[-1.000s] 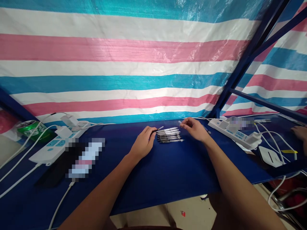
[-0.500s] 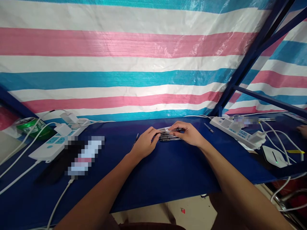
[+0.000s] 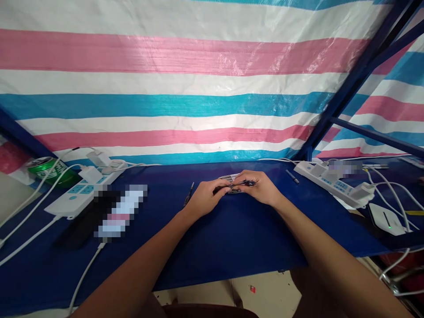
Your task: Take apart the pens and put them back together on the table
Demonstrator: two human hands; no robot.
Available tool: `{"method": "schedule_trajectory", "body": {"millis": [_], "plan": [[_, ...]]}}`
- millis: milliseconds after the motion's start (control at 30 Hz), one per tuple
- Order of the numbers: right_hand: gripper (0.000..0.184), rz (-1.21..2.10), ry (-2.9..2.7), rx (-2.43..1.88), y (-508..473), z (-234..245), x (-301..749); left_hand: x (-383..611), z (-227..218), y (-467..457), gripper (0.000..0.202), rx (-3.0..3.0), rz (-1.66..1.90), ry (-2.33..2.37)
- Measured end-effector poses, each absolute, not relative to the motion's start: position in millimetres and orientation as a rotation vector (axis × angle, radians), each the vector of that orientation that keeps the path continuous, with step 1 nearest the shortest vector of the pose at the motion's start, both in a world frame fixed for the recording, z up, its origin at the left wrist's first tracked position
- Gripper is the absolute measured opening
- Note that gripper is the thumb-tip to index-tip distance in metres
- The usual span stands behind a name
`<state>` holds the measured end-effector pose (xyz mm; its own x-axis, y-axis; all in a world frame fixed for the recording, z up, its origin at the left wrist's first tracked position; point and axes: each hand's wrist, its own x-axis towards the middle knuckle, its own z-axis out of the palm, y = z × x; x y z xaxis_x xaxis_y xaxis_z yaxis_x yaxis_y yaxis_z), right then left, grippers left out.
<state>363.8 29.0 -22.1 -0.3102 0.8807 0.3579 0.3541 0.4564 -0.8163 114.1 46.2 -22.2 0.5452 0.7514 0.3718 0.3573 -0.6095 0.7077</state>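
My left hand (image 3: 206, 197) and my right hand (image 3: 261, 187) meet over the middle of the blue tabletop (image 3: 238, 234). Both are closed, with the fingertips pinching a dark pen (image 3: 234, 187) that lies crosswise between them; the fingers hide most of it. Behind and beneath it, several pens (image 3: 228, 177) with pale and dark barrels lie in a group, partly covered by my hands. A thin dark pen (image 3: 189, 194) rests on the table just left of my left hand. Farther right of my right hand lies a short grey-black pen part (image 3: 292, 176).
At the left are a white power strip (image 3: 68, 202), a green can (image 3: 53, 171) and a pixelated phone (image 3: 121, 214) on a cable. Another power strip (image 3: 334, 183) and a white device (image 3: 386, 219) with cables stand right. A striped tarp (image 3: 185, 106) hangs behind.
My hands have come closer together, and the left fingers now also grip the dark pen. More of the pen left of my left hand shows. The view has shifted slightly.
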Motion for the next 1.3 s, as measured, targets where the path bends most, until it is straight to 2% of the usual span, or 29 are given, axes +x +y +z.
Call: {"method": "schedule_trajectory", "body": {"millis": [200,433,567,700,1067,1167,1233,1300], "plan": [[0.042,0.959,-1.876,-1.141,27.4,-23.1,359.8,110.2,-26.0,51.6,0.019,2.205,0.952,0.930],[0.042,1.121,-1.804,-1.143,26.7,-16.6,364.7,107.7,-27.6,55.0,0.018,2.178,1.009,0.965],[0.042,1.101,-1.770,-1.127,27.5,-15.5,368.3,106.9,-29.9,57.1,0.018,2.187,1.015,0.986],[0.048,1.085,-1.793,-1.191,28.6,-15.5,371.4,106.0,-31.2,58.1,0.019,2.184,0.992,0.979],[0.040,1.132,-1.828,-1.130,25.3,-10.7,373.6,105.9,-30.3,56.3,0.019,2.167,1.011,1.005],[0.042,1.130,-1.860,-1.136,26.5,-12.9,376.0,106.9,-31.5,55.0,0.020,2.152,1.002,0.994],[0.049,1.147,-1.909,-1.157,26.9,-13.8,377.0,108.0,-31.6,53.6,0.019,2.143,1.002,0.991],[0.046,1.146,-1.894,-1.147,26.5,-13.7,376.5,109.4,-30.8,51.8,0.018,2.146,1.001,0.985]]}}
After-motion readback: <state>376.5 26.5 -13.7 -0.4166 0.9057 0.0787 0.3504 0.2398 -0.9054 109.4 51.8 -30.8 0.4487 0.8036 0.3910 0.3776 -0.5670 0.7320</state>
